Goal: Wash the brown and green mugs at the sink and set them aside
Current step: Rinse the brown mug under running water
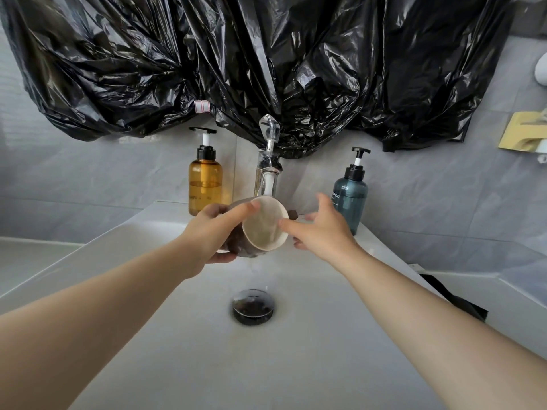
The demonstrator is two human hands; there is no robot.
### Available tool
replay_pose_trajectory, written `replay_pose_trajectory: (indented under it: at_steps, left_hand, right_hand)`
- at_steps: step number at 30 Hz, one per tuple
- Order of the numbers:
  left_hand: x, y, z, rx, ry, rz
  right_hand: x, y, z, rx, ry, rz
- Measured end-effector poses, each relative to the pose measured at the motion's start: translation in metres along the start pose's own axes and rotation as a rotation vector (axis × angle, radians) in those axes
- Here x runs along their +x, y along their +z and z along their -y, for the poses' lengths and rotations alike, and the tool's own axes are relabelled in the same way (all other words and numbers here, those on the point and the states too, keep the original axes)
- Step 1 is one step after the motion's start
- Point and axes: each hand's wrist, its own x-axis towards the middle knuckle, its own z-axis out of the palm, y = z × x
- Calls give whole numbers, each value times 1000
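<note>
Forearms [97,315] cut off, left hand [213,232] gripping brown mug [265,229], covering its side

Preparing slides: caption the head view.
Left hand grips the brown mug before the faucet, over the sink; right hand touches its rim.

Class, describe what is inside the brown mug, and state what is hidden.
The brown mug shows a cream interior with no visible contents; a finger of the right hand reaches over its rim. That finger hides a small part of the inside.

Soft even daylight, glare on black plastic sheeting [266,60], wide-angle edge distortion
</note>
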Motion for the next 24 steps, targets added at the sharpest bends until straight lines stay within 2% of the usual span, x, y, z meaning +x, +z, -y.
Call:
replay_pose_trajectory:
  at_steps: [4, 7, 9, 12, 16, 18, 21, 24]
  left_hand:
    - [2, -1, 1, 34, 8, -33]
    - [3, -3, 1, 27, 16, -27]
    - [4, -4, 1, 9, 37, 15]
    - [6, -4, 0, -48, 71, 45]
    - [-1, 0, -3, -92, -23, 169]
    - [-5, 1, -5, -121, -19, 181]
    - [-3, -2, -5, -63, -2, 94]
    - [-2, -8, -5, 191, 80, -33]
  right_hand:
    - [0, 3, -2, -147, -202, 117]
    - [0, 8, -6, -195, -233, 109]
    - [2, 8, -9, -109, -184, 95]
    - [5, 9, -11, 188, -14, 98]
    - [4, 15, -9, 409, 127, 113]
    - [5, 16, -9, 389, 152, 164]
    - [4, 8, -8, 259, 166, 285]
    - [5, -2, -8, 25, 94, 197]
